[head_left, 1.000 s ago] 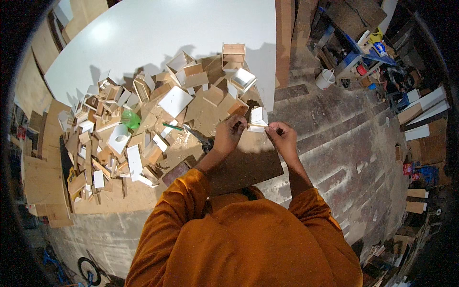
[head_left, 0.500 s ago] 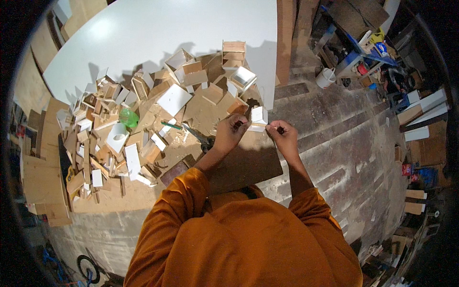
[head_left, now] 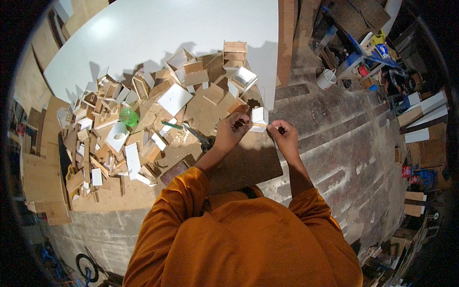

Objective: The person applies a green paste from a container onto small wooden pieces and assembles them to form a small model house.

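Observation:
A small white-faced wooden piece (head_left: 259, 115), block-like with a pale lower edge, stands near the right corner of the cluttered work surface. At its left side my left hand (head_left: 230, 133) is curled, thumb and fingertips together at the near left corner. My right hand (head_left: 285, 136) pinches at the near right corner, its other fingers bent in. Exactly what lies between the fingertips is too small to make out. Beneath both hands is a dark brown board (head_left: 248, 165). Just beyond my left hand lies a brown wooden block (head_left: 237, 105).
Wooden and white offcuts, some joined into little boxes (head_left: 235, 53), heap up on the left. Among them are a green plastic container (head_left: 128, 116), a green stick (head_left: 171, 125) and a white panel (head_left: 175, 99). A white bucket (head_left: 326, 79) stands on the floor at right.
My left hand's fingers have loosened and shifted slightly at the small white piece. The right hand keeps its pinch in nearly the same place.

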`<state>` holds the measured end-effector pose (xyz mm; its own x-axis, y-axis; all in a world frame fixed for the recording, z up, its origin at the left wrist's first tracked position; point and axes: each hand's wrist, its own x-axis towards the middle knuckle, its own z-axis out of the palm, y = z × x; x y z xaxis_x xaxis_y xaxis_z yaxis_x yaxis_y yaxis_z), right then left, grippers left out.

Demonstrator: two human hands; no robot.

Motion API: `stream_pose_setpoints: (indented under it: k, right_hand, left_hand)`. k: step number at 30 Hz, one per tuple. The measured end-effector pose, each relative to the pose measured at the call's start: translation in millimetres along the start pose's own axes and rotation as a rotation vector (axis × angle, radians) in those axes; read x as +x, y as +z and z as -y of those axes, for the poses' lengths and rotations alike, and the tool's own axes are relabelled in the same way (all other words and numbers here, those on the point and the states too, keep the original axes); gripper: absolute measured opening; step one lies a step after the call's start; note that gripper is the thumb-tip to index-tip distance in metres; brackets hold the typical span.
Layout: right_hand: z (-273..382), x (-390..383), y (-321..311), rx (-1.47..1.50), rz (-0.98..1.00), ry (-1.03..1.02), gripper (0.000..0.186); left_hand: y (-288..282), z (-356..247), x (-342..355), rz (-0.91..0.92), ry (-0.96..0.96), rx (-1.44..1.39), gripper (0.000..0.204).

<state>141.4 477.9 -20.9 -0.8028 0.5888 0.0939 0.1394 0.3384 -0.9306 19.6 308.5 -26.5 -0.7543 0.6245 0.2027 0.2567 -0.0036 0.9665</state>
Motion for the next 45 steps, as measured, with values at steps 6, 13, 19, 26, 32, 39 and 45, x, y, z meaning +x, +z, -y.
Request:
stream_pose_setpoints:
  k: [6,13,19,26,32,39,45]
  right_hand:
    - [4,-3,0,0.017,-0.015,-0.016,0.014]
    - [-8,-4,0,0.008,-0.05,-0.045,0.014]
    - [2,-6,-2,-0.011,-0.043,0.002,0.013]
    - [1,-7,-2,0.01,-0.037,-0.001,0.011]
    - [7,-8,-3,0.009,-0.033,0.003,0.011]
    - [12,-10,-4,-0.015,-0.03,-0.014,0.012]
    - [1,-13,-2,0.045,-0.025,0.017,0.013]
  left_hand:
    - [-2,-11,-3,0.004,-0.019,0.054,0.022]
    - [2,9,-4,-0.042,-0.052,-0.02,0.01]
    - [2,2,-2,-0.034,-0.028,0.016,0.003]
    - [2,-6,-4,-0.031,-0.07,-0.024,0.006]
    - [3,-3,-3,-0.028,0.019,0.057,0.011]
    - [6,-4,-5,-0.048,0.007,0.03,0.01]
    - [5,1,-7,-0.068,0.059,0.132,0.009]
